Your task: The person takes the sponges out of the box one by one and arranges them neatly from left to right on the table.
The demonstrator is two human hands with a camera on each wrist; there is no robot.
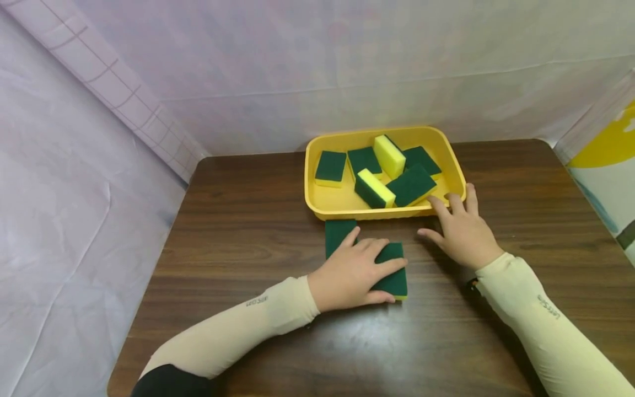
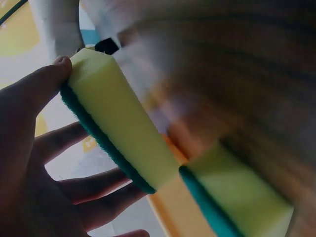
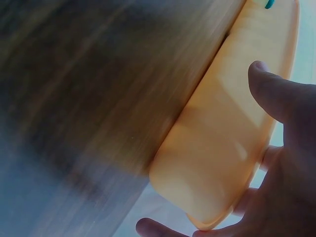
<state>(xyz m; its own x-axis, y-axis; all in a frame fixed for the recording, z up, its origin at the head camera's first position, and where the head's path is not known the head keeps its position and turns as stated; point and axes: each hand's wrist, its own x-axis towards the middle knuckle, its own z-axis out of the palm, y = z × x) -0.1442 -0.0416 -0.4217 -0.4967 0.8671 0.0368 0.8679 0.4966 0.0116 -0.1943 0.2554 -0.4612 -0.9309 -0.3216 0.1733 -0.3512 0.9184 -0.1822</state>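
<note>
Sleeves [image 1: 223, 336], two, cream, smooth stretch cloth, small dark lettering near each wrist; black cloth [image 1: 171, 380] at the left one's upper end. Left hand [image 1: 349, 275], palm down: fingers spread over a gripped scouring sponge [image 1: 394, 284] on the tabletop in front of the tray, pinching it between the thumb at the near end and fingertips towards the far one, a span presumably chosen because soft foam yields to a light squeeze. Second scouring sponge [image 1: 339, 234], flat, partly under the little finger's line and just before the tray; whether that finger touches it, I cannot tell. Right hand [image 1: 466, 234]: fingers spread about the tray's near right corner, some over the rim, thumb apart outside the wall, likely there to steady it. Yellow tray [image 1: 317, 211], one, smooth, apparently plastic, rounded corners, shallow walls. Contents, six sponges [image 1: 331, 165]: two on edge, the rest with their green faces up, some overlapping, seemingly dropped in loosely. All are oblong blocks, yellow foam backed with coarse dark-green scouring pad. Tabletop [image 1: 238, 231], dark brown, glossy, wood-grained. Backdrop [image 1: 258, 66], pale creased sheeting behind.
</note>
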